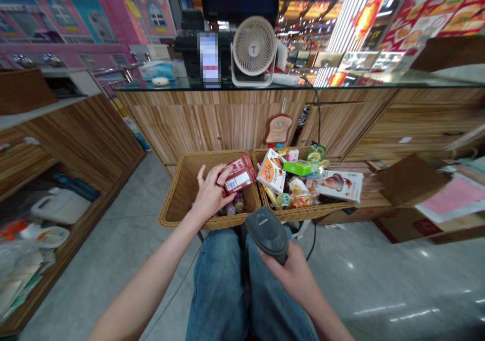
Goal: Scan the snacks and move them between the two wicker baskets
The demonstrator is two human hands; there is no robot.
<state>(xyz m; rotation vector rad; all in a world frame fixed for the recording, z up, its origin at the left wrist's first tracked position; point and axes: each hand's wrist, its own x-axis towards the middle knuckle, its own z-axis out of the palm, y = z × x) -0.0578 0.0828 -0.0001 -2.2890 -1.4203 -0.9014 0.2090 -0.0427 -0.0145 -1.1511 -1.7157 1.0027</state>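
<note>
My left hand [209, 190] grips a reddish-brown snack packet [242, 172] by its left end, a white label with a barcode facing up. It is over the left wicker basket [171, 199], where several small round-topped items [239, 202] lie partly hidden under the hand. In my right hand [293, 275] is a dark grey barcode scanner [267, 234], its head pointing forward at the baskets' near edge. Packaged snacks fill the right wicker basket [326, 210], among them an orange-and-white box [271, 170], a green box [301, 167] and a white box [339, 185].
A wooden counter [197, 124] stands behind the baskets, bearing a white fan [254, 48] and a monitor [240, 0]. A black cable [319, 118] hangs down its front. Cardboard boxes [405, 220] sit at right; an open shelf [76, 230] is at left.
</note>
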